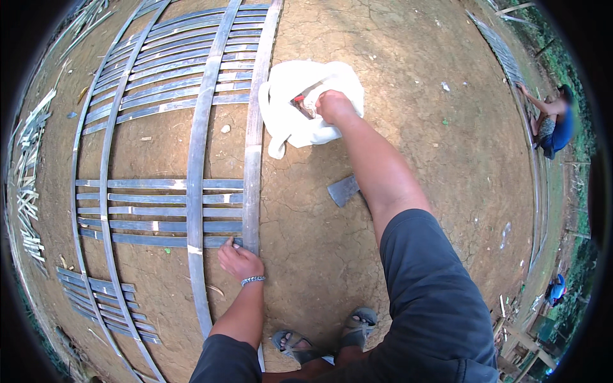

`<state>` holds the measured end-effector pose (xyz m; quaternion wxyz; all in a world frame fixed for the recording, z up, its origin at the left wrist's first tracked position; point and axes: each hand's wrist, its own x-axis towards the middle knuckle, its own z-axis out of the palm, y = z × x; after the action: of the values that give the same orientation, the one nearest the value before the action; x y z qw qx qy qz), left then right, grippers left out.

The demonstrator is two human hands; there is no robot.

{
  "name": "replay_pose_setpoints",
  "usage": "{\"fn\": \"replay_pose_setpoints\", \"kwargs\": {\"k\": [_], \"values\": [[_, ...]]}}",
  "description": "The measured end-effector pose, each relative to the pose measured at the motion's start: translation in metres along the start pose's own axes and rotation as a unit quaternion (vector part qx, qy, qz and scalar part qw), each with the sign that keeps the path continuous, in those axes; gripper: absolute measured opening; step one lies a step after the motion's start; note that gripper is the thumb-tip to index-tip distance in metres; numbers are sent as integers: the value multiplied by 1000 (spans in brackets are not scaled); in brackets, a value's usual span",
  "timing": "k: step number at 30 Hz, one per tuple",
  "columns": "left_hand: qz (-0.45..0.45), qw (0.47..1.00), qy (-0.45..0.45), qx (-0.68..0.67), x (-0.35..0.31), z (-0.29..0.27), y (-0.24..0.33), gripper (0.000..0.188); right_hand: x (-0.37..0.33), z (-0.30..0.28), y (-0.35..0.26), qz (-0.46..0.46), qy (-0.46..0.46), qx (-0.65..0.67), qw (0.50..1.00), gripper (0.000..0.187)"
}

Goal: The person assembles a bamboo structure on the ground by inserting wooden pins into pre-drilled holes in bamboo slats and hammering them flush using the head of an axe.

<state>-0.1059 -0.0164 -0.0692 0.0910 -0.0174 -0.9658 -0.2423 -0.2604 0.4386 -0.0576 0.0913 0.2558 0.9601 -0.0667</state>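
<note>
My left hand [240, 260], a chain bracelet at its wrist, is at the lowest crosswise bamboo slat [165, 241], where that slat meets a long upright bamboo strip [253, 167]. Its bent fingers hold the slat's end. Further off, my right hand [336, 107] is closed and reaches into a crumpled white sack [315, 136]. Its fingertips are turned down out of sight, so whatever they grip is hidden. Something small and red [298, 99] shows inside the sack beside that hand. Under my right forearm lies a flat metal hatchet head [343, 190], partly covered.
The slatted bamboo frame [196, 140] lies on cracked earth at the left. Loose slats [105, 297] sit at lower left, with a heap of pale split strips [29, 185] beyond. At far right, a person [554, 127] crouches by another bamboo panel [501, 54].
</note>
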Motion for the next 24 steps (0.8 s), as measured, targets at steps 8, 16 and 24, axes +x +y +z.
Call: {"fn": "replay_pose_setpoints", "kwargs": {"k": [8, 16, 24], "values": [[3, 1000, 12, 18, 2, -2, -8, 25, -16, -43, -48, 27, -105, -2, 994, 27], [12, 1000, 26, 4, 2, -1, -1, 23, 0, -17, -21, 9, -60, 96, 994, 27], [16, 999, 31, -40, 5, -1, -6, 22, -40, -65, 4, -4, -19, 498, 867, 13]]}}
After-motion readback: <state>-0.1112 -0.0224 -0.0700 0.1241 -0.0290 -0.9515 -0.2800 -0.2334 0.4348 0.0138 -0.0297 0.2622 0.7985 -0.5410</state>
